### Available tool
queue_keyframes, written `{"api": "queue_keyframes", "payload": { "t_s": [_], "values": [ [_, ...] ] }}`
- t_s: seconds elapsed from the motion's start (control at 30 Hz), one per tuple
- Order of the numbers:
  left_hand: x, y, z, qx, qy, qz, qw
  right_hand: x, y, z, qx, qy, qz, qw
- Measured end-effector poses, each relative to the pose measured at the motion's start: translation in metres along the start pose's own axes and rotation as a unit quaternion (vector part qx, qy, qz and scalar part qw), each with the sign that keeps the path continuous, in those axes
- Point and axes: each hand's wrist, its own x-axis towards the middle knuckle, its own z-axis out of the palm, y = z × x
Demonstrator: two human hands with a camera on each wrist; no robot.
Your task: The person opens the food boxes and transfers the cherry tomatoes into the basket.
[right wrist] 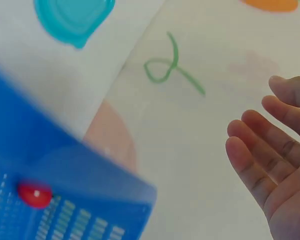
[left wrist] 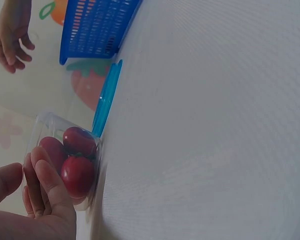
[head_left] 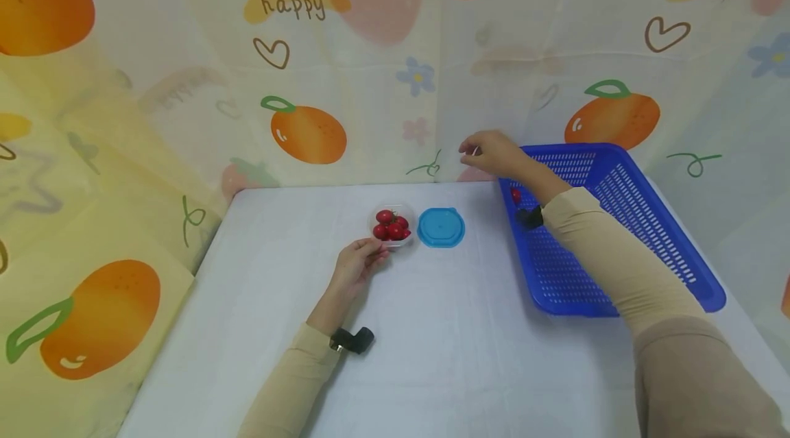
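A small clear plastic container (head_left: 374, 214) stands on the white table with several red cherry tomatoes (head_left: 395, 228) in it. My left hand (head_left: 360, 263) is at its near side; in the left wrist view the fingers (left wrist: 51, 184) lie against or just before its wall, the thumb apart from them. Right of the container lies a round blue lid (head_left: 441, 227). My right hand (head_left: 490, 153) hovers past the far left corner of a blue plastic basket (head_left: 527, 287), holding nothing, its fingers loosely bent and apart. One cherry tomato (right wrist: 35, 194) shows inside the basket; my forearm hides part of it.
A white cloth covers the table (head_left: 457, 342). Behind it hangs a patterned curtain (head_left: 370, 81), close to the table's far edge and to my right hand. The basket takes up the right side of the table.
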Motion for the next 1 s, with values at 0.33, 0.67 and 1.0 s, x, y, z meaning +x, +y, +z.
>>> {"api": "queue_keyframes", "payload": {
  "t_s": [0.33,0.67,1.0],
  "values": [
    [0.001,-0.001,0.000,0.004,0.001,-0.001,1.0000,0.003,-0.041,0.021,-0.006,-0.039,-0.046,0.998],
    [0.000,-0.002,-0.001,0.007,-0.001,-0.002,1.0000,0.014,-0.063,0.049,-0.007,-0.090,-0.050,0.995],
    [0.000,-0.001,-0.001,0.013,-0.003,-0.002,0.9999,0.019,-0.078,0.077,-0.003,-0.120,-0.063,0.991]
  ]
}}
